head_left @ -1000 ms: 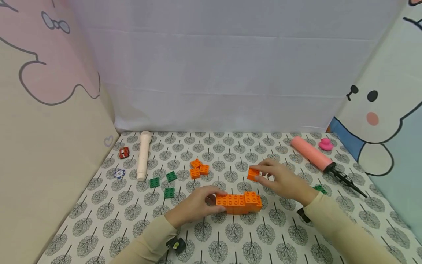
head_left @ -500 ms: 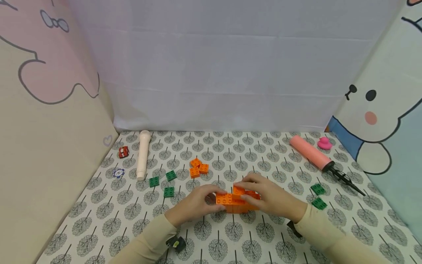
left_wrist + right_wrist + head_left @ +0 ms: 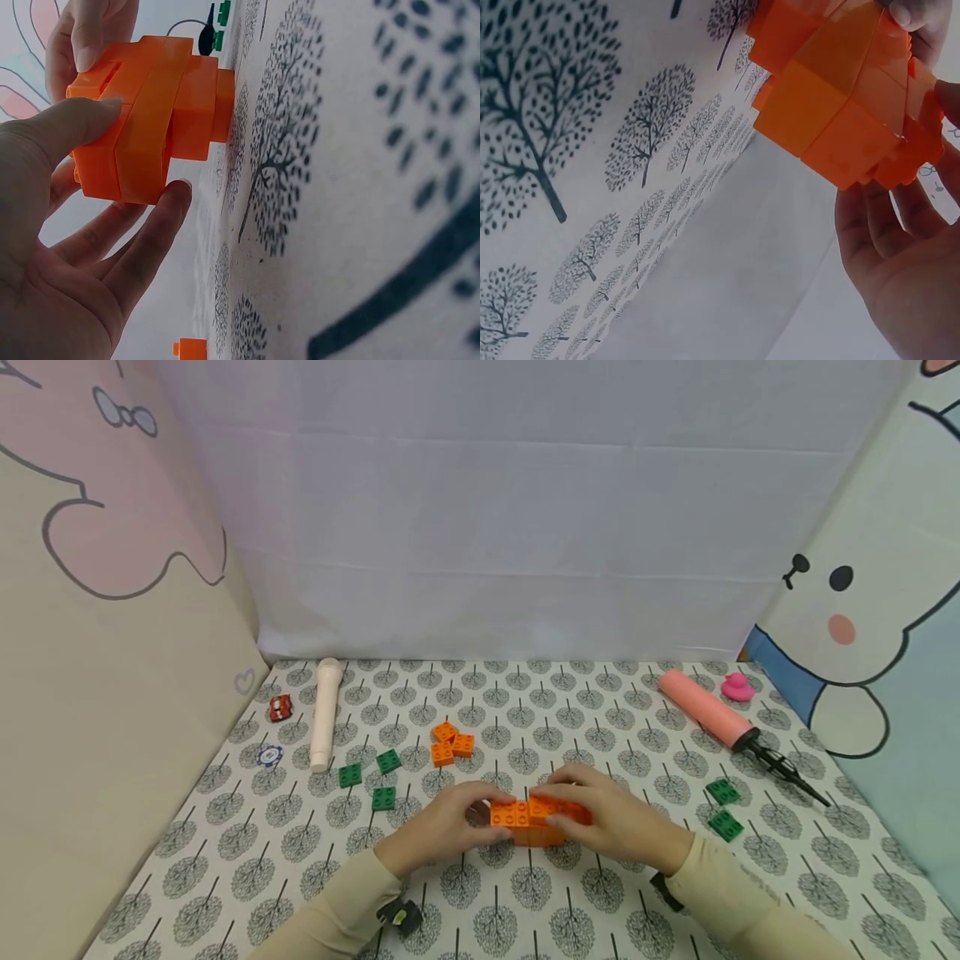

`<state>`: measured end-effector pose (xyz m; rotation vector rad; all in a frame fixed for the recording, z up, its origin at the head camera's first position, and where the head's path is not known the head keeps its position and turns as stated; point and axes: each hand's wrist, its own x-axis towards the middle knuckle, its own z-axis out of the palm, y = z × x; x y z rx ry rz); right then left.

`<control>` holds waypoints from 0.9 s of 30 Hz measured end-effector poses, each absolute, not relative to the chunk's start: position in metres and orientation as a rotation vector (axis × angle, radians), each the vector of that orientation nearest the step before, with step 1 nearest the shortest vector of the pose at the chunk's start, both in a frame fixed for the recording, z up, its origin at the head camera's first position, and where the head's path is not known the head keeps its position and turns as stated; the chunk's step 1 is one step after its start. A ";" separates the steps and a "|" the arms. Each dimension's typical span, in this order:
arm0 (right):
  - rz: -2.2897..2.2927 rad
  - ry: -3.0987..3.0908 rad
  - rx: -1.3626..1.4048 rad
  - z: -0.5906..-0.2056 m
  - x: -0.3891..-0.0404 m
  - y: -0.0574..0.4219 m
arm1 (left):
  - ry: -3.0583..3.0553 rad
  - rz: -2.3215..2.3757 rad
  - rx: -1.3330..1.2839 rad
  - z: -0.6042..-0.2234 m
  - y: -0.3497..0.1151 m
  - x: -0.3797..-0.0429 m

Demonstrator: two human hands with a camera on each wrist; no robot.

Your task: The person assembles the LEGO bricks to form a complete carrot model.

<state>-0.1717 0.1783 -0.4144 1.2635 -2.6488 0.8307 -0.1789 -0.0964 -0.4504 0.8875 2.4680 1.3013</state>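
Observation:
An assembly of joined orange toy building bricks (image 3: 538,836) sits front and centre on the cloth. My left hand (image 3: 444,828) grips its left end, thumb on the near side and fingers at the far side. With thumb and fingers, my right hand (image 3: 617,820) pinches an orange brick (image 3: 540,810) on top of the assembly. Whether that brick's studs are fully pressed in cannot be told. The right hand covers the assembly's right end in the head view. In the left wrist view, the stepped underside of the assembly (image 3: 154,112) shows, narrower toward the cloth.
Loose orange bricks (image 3: 443,754) lie behind the hands. Green bricks (image 3: 384,798) lie left, and two green bricks (image 3: 724,825) right. Farther out are a white microphone-like stick (image 3: 325,714), red toy car (image 3: 281,707), poker chip (image 3: 270,755), pink-and-black umbrella (image 3: 707,710) and pink duck (image 3: 738,687).
My right hand has brought its orange brick left and down onto the assembly's top. The moving arm has uncovered a green brick at right. My left hand has stayed put.

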 end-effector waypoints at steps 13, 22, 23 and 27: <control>0.959 -2.663 1.227 -0.417 -0.171 0.181 | 2.469 1.303 0.891 -0.452 -0.093 -0.179; 1.071 -2.690 1.211 -0.416 -0.173 0.178 | 2.457 1.318 0.892 -0.452 -0.095 -0.179; 1.078 -2.698 1.204 -0.416 -0.173 0.177 | 2.458 1.317 0.892 -0.452 -0.095 -0.180; 1.087 -2.712 1.185 -0.418 -0.173 0.176 | 2.459 1.323 0.895 -0.452 -0.096 -0.179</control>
